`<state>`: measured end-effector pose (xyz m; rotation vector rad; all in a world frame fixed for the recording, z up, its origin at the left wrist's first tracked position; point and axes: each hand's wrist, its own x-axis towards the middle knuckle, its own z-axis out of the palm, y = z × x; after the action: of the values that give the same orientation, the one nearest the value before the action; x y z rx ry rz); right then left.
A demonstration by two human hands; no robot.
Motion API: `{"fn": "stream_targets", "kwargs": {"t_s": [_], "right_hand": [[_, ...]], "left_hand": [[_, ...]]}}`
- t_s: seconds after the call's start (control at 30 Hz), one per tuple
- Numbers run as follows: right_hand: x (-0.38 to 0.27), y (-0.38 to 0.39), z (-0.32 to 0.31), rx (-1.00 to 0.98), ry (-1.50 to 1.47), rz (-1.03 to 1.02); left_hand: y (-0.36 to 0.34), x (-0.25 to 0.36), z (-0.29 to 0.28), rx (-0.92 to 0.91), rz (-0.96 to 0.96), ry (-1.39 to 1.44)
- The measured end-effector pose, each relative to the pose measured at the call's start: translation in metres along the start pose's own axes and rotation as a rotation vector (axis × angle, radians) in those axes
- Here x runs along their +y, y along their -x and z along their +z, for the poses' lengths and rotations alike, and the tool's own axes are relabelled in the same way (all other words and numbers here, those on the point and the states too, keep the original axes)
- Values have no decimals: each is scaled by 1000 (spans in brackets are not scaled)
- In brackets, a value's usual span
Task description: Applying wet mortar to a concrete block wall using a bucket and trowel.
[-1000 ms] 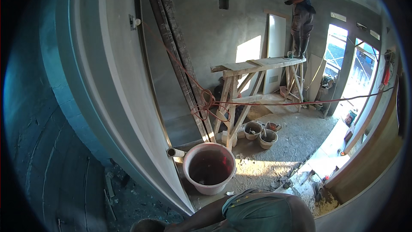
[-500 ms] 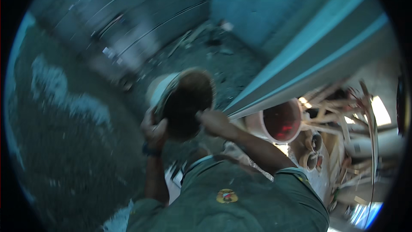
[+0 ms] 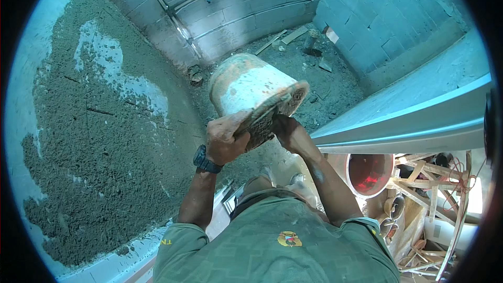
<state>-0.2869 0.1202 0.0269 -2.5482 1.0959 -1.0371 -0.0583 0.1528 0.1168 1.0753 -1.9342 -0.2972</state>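
Observation:
A white plastic bucket, smeared with brown mortar, is tipped on its side in front of me, its mouth turned toward my right and toward me. My left hand, a dark watch on its wrist, is closed on the bucket near the rim. At the mouth is my right hand, its fingers curled and partly hidden by the rim and the dark inside. Whatever those fingers hold cannot be made out. Mortar coats the rim; most of the bucket's inside is out of sight.
Wet grey mortar covers much of the left wall. Rubble and wood scraps lie on the floor at the back. To the right, a pale door frame juts out, with a reddish tub and wooden trestles beyond it.
The bucket has tipped from showing me its open inside to showing its outer side. My right hand has shifted right with the rim, and my left hand has also moved right.

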Motion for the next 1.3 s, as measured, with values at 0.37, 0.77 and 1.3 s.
{"fn": "stream_targets", "kwargs": {"t_s": [0.37,0.77,1.3], "right_hand": [[-31,-43,2,-644,-1696,1255],[-31,-78,-2,-416,-1949,1096],[48,-218,-17,580,-1606,720]], "left_hand": [[-6,-25,-29,-23,-44,57],[22,-118,-4,895,-753,624],[166,-136,33,951,-1353,229]]}}
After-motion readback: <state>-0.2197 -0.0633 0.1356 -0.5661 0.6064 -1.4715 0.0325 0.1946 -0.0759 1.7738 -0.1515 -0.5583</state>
